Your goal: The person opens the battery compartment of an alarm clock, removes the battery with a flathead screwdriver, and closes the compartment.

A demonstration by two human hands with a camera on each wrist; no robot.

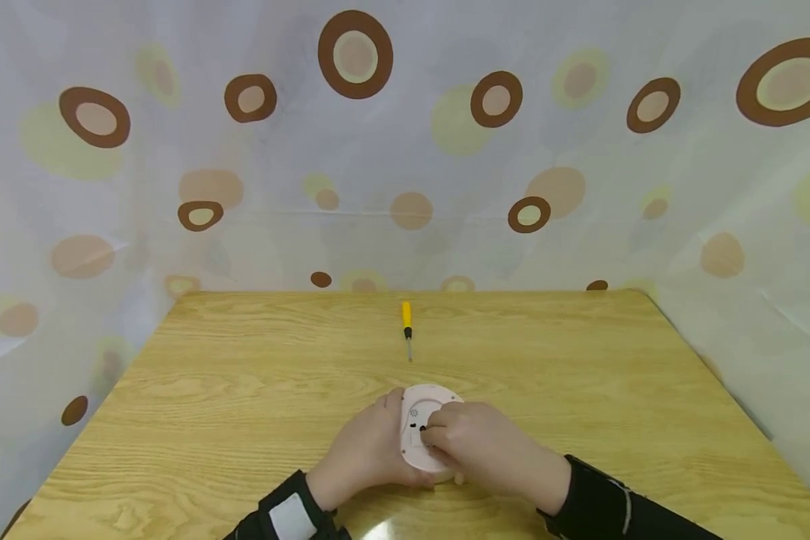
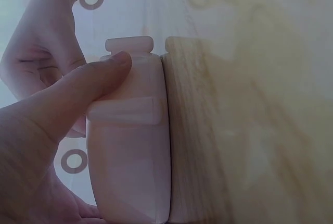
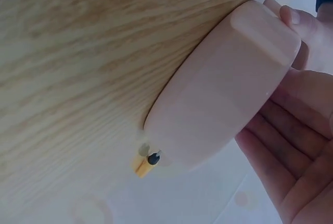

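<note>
A round, pale pink alarm clock (image 1: pixel 412 451) lies on the wooden table with its back up, showing speaker holes, small dark controls and a rectangular cover. My left hand (image 1: pixel 367 442) grips it from the left, and in the left wrist view its thumb (image 2: pixel 112 73) presses the pink side beside a foot (image 2: pixel 125 111). Over the right part of the back, my right hand (image 1: pixel 482 442) has bent fingers at the controls; its fingertips are largely hidden. The right wrist view shows the clock's smooth side (image 3: pixel 223 88) with the right hand's fingers along the back edge.
A screwdriver (image 1: pixel 407 319) with a yellow and black handle lies beyond the clock, its tip toward me. The wooden table (image 1: pixel 243 360) ends at a patterned cloth (image 1: pixel 412 150) behind and at both sides.
</note>
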